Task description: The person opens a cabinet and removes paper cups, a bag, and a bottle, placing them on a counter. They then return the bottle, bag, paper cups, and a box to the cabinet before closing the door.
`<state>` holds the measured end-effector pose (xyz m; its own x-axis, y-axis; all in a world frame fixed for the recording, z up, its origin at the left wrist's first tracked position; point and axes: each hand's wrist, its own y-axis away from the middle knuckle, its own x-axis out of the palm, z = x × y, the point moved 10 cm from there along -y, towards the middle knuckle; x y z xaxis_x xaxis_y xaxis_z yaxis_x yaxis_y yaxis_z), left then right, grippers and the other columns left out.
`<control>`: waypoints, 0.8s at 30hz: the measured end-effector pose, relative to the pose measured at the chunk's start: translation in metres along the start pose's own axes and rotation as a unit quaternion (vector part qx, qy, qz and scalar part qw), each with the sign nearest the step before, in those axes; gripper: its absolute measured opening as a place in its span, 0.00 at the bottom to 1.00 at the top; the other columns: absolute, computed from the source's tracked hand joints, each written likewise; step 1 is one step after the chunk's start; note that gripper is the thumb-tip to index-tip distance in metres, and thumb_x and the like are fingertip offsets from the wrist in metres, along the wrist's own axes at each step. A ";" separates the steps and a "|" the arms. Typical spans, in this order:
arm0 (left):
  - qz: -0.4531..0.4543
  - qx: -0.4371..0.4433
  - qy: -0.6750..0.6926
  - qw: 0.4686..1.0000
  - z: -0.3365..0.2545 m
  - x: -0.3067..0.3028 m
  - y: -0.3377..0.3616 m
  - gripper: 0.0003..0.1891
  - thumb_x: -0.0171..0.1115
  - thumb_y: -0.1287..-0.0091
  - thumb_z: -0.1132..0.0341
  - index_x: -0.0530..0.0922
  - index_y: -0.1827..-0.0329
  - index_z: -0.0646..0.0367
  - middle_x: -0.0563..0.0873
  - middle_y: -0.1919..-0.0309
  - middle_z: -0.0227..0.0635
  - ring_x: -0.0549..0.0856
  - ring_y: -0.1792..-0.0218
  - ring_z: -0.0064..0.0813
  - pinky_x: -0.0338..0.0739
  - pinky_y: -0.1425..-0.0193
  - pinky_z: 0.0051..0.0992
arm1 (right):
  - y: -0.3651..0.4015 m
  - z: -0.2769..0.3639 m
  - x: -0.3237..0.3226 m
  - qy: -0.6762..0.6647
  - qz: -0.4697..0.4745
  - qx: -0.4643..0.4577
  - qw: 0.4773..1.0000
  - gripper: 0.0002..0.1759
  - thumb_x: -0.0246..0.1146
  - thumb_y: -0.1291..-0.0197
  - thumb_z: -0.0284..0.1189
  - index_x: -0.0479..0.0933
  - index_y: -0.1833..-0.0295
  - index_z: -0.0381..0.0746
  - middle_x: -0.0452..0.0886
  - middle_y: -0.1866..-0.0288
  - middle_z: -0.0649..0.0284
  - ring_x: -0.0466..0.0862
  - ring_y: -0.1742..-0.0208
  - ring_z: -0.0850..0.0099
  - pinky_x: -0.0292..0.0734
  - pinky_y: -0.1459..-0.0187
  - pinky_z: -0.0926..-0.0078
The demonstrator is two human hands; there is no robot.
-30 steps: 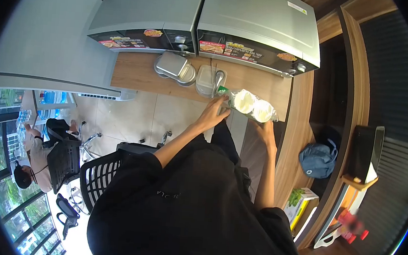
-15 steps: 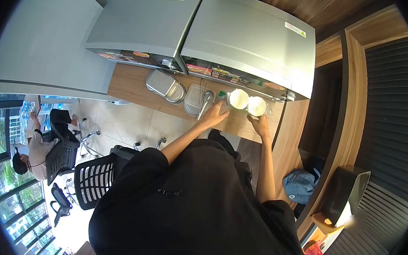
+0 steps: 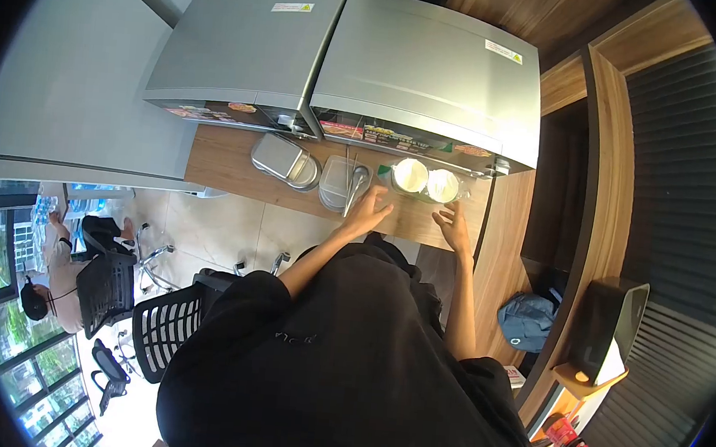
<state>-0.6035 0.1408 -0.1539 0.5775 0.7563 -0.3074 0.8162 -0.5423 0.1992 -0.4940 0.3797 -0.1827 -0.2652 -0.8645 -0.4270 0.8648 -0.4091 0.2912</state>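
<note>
Two round white cup-like items, the left one [image 3: 410, 175] and the right one [image 3: 442, 186], stand side by side on the wooden counter [image 3: 229, 156]. Clear plastic with a green patch seems to surround them; their exact kind is hard to make out. My left hand [image 3: 366, 213] is just below and left of them, thumb and fingers apart, holding nothing. Below the right item, my right hand [image 3: 455, 228] is open too, its fingertips close to the plastic. Beside my left hand lie a large metal spoon [image 3: 358, 183] and a clear plastic container [image 3: 335, 180].
Two silver microwave-like appliances [image 3: 245, 51] line the back of the counter. Metal lidded containers [image 3: 279, 156] sit at the left. A blue bag [image 3: 527, 321] rests in the shelf at right. Office chairs [image 3: 166, 330] and a seated person [image 3: 63, 288] are at far left.
Both hands have drawn back slightly from the two white items, and the right hand's fingers have come away from the right one. The view has shifted a little.
</note>
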 end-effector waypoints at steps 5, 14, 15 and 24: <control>0.054 0.047 -0.014 0.997 -0.003 -0.006 0.027 0.17 0.67 0.33 0.61 0.76 0.49 0.62 0.85 0.50 0.41 0.86 0.53 0.35 0.79 0.48 0.34 | 0.048 0.024 -0.002 0.013 -0.011 0.005 1.000 0.28 0.69 0.38 0.31 0.69 0.34 0.38 0.77 0.38 0.46 0.83 0.42 0.57 0.82 0.47 0.62; 0.211 0.015 0.012 0.977 0.020 0.027 0.107 0.14 0.65 0.31 0.59 0.77 0.49 0.59 0.87 0.59 0.36 0.86 0.57 0.29 0.80 0.52 0.30 | 0.199 0.000 0.049 -0.048 -0.121 0.010 0.991 0.17 0.68 0.37 0.27 0.76 0.44 0.38 0.86 0.52 0.59 0.86 0.51 0.70 0.82 0.52 0.70; 0.212 0.017 0.005 0.977 0.021 0.033 0.115 0.14 0.65 0.31 0.58 0.78 0.50 0.57 0.88 0.60 0.35 0.87 0.59 0.29 0.80 0.54 0.30 | 0.220 0.009 0.058 -0.043 -0.105 0.026 0.993 0.17 0.68 0.37 0.26 0.76 0.44 0.38 0.86 0.53 0.60 0.86 0.51 0.71 0.82 0.53 0.70; 0.380 0.138 -0.025 0.914 -0.002 0.110 0.214 0.14 0.65 0.31 0.62 0.78 0.47 0.58 0.88 0.58 0.38 0.87 0.55 0.32 0.80 0.52 0.33 | 0.361 -0.040 0.087 -0.098 -0.237 0.067 0.964 0.19 0.67 0.35 0.32 0.75 0.42 0.36 0.83 0.48 0.56 0.85 0.47 0.66 0.81 0.46 0.66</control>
<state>-0.3656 0.1089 -0.1433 0.9691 0.1092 -0.2211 0.1408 -0.9811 0.1325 -0.1877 0.1682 -0.1494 -0.7040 -0.6046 -0.3725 0.5677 -0.7943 0.2164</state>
